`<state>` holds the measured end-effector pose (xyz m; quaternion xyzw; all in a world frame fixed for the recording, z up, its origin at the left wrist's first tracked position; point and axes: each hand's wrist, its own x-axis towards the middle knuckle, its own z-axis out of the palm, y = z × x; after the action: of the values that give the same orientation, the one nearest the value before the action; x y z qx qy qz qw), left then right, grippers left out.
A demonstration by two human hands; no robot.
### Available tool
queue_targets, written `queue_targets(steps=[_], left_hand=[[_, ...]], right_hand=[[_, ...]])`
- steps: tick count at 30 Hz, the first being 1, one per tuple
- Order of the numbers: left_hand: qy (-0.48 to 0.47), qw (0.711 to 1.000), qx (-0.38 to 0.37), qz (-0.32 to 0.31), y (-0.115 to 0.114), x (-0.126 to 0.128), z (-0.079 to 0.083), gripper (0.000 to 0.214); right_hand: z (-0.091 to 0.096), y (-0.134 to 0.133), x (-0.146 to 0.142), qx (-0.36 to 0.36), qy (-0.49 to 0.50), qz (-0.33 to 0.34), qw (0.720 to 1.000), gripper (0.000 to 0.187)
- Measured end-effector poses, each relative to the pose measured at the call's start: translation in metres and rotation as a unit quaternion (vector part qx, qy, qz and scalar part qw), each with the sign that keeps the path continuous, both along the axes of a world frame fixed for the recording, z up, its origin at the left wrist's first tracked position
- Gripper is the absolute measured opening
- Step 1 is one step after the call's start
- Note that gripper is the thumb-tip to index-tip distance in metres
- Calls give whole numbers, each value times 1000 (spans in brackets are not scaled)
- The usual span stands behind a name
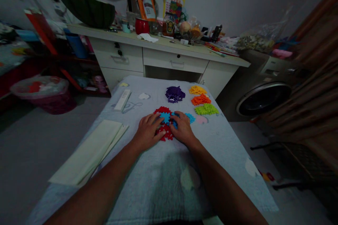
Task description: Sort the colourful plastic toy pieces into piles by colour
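Note:
Both of my hands rest low over a small heap of snowflake-shaped plastic pieces in the middle of the cloth-covered table. My left hand [148,130] lies at the heap's left side, fingers spread and touching the red pieces [166,134] and the light-blue pieces [165,116]. On the other side, my right hand [182,128] curves loosely over blue pieces, its fingers apart; what lies under the fingertips is partly hidden. A few more light-blue pieces [190,117] show just beyond it.
Sorted piles lie farther back: purple [174,94], yellow [197,90], orange [200,99] and green [206,109]. A folded pale cloth [88,153] and a white box [123,100] are at left. Behind stands a cluttered desk [174,47]; a washing machine [248,77] stands right.

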<state>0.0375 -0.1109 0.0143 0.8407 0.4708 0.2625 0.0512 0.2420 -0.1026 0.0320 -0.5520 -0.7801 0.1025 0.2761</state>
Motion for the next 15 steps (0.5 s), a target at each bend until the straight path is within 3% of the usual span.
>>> queue_targets(steps=[7,12,15], left_hand=[[-60,996,4,71,3,-6,1,54],[-42,999,23,-7,1,-3,3,49],[-1,1000,11,-7,2,-2,-1,44]], right_hand=[[10,-14,-6,6,-12,178,984,9],[15,-7,20,21,-100,76,992,18],[23,10,54,37,-69,10,997,26]])
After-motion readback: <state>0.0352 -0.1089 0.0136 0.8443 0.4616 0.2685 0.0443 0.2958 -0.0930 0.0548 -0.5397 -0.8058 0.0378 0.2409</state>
